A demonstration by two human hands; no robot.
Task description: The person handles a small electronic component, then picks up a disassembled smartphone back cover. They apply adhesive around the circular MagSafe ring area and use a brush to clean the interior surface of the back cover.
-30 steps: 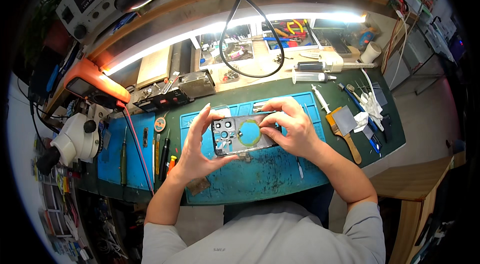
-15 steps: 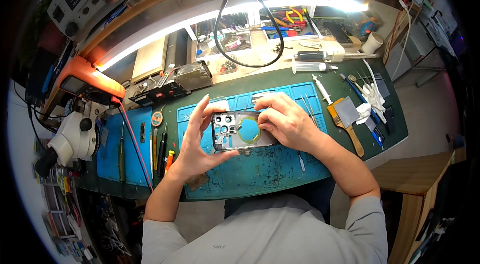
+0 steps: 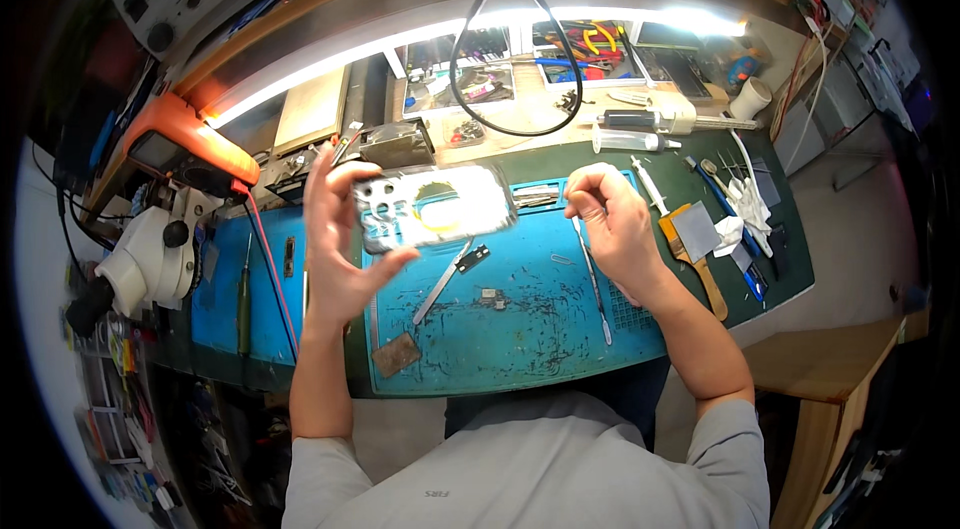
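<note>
My left hand [image 3: 345,249] grips the left end of a phone back housing [image 3: 480,204], thumb below and fingers above. The housing is held tilted over the mat, blurred by motion and bright with glare. Camera holes show at its left end, and a yellow-green ring [image 3: 418,212] lies around its middle. Apart from it on the right, my right hand [image 3: 615,224] has its fingers curled together; anything pinched in them is hidden. Beside that hand a thin metal tool [image 3: 598,299] lies on the blue mat [image 3: 520,349].
On the mat are a metal spudger [image 3: 440,284], a small black part [image 3: 472,258], small metal pieces [image 3: 490,299] and a brown block [image 3: 397,355]. An orange multimeter [image 3: 190,149] and microscope [image 3: 140,264] stand left. A brush [image 3: 705,279] and syringes [image 3: 630,141] lie right. A black cable [image 3: 455,69] hangs ahead.
My left hand has lifted the housing up and to the left, tilting it. My right hand has come off it and moved right, fingers curled. Small parts on the mat are now uncovered.
</note>
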